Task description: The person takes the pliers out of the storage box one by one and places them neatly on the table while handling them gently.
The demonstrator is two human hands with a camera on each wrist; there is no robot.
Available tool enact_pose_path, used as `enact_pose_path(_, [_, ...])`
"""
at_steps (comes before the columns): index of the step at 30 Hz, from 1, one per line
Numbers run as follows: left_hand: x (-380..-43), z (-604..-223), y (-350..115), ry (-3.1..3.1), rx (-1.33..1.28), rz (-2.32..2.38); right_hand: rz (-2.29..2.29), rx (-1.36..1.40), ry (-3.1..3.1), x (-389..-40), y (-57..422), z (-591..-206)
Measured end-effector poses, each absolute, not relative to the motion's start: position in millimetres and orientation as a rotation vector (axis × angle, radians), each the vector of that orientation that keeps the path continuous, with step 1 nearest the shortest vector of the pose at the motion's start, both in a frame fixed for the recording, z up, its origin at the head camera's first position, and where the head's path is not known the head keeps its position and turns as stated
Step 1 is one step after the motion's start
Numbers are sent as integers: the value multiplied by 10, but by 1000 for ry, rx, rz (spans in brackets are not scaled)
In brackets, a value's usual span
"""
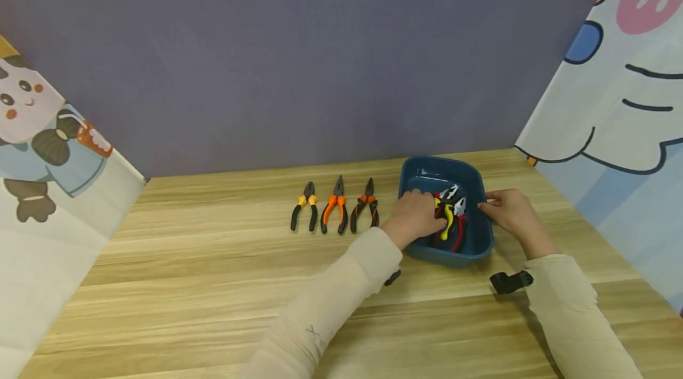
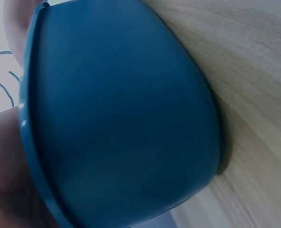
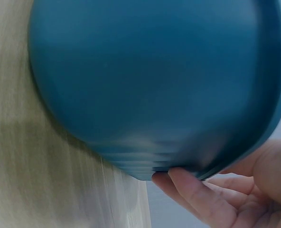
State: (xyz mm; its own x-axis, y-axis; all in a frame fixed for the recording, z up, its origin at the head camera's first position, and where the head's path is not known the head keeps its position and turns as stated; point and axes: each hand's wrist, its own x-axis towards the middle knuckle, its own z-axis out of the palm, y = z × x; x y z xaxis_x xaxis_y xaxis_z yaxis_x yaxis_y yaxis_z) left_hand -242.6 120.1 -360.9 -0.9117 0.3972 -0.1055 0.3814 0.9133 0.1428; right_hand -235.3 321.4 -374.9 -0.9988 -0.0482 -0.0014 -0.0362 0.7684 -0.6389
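A dark blue plastic bin (image 1: pixel 448 259) stands on the wooden table, with several pliers inside. Two sorts of handles show there: yellow-and-black pliers (image 1: pixel 447 225) and red-and-black pliers (image 1: pixel 460 231), their silver jaws toward the back. My left hand (image 1: pixel 416 216) reaches over the bin's left rim, thumb beside the yellow handle; its other fingertips are hidden, so a grip cannot be confirmed. At the right rim, my right hand (image 1: pixel 509 213) pinches the wall. In the right wrist view, that hand's fingers (image 3: pixel 192 190) press the bin's outer side (image 3: pixel 145 85). The left wrist view shows mostly the bin's outside (image 2: pixel 121 114).
Left of the bin, three pliers stand in a row, tips toward the back: yellow-and-black pliers (image 1: pixel 305 206), orange-and-black pliers (image 1: pixel 336 206) and dark pliers with orange marks (image 1: pixel 367 206). A grey wall (image 1: pixel 320 70) rises behind the table (image 1: pixel 213 284). Printed cloths hang at both sides.
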Motion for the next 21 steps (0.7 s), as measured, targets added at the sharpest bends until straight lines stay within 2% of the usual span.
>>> enact_pose_path(21, [-2515,-3705,1332,2905,526,95,-1072,-71,2944,-2368,3217,-3757])
